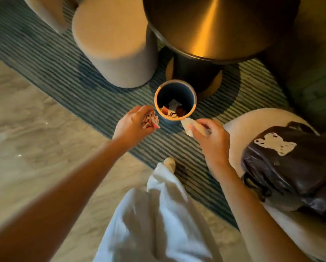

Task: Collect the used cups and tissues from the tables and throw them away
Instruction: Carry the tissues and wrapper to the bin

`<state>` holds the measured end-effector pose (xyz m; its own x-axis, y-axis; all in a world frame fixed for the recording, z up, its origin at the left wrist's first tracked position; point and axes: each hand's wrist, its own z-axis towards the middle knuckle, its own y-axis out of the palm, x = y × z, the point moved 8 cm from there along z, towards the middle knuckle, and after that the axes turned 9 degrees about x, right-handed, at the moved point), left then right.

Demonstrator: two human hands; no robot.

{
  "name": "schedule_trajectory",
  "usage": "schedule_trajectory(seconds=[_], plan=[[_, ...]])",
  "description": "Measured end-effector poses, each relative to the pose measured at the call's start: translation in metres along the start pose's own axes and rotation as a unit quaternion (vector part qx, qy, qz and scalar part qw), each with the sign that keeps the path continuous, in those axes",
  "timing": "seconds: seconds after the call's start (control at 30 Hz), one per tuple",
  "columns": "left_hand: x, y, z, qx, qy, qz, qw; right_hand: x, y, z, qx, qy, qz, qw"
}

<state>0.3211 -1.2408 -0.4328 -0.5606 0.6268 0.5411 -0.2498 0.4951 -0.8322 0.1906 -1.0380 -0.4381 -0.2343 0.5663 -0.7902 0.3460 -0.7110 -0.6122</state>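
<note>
A small round waste bin [190, 95], dark inside with a pale rim, stands on the striped rug below the table. Crumpled paper and wrappers [174, 109] lie at its bottom. My left hand [133, 125] hovers just left of the bin's rim, closed around a crushed red-and-white paper cup [151, 121]. My right hand [212, 140] is just right of the rim and pinches a pale tissue [187, 125], whose tip points at the bin's near edge.
A round metal-topped table [215, 25] on a thick pedestal stands behind the bin. A beige stool [117, 50] is at the left, another stool [235, 129] with a dark brown bag [290, 167] at the right. My white trousers [158, 214] fill the bottom.
</note>
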Motion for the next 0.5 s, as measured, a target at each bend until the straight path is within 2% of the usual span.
schedule_trajectory(seconds=[0.23, 0.5], plan=[[-0.034, 0.090, 0.120, -0.071, 0.023, 0.012, 0.997, 0.072, 0.034, 0.048, 0.089, 0.131, 0.047, 0.986], [-0.083, 0.238, 0.220, -0.196, 0.042, 0.081, 0.976, 0.160, 0.102, 0.070, 0.131, 0.215, -0.029, 0.967]])
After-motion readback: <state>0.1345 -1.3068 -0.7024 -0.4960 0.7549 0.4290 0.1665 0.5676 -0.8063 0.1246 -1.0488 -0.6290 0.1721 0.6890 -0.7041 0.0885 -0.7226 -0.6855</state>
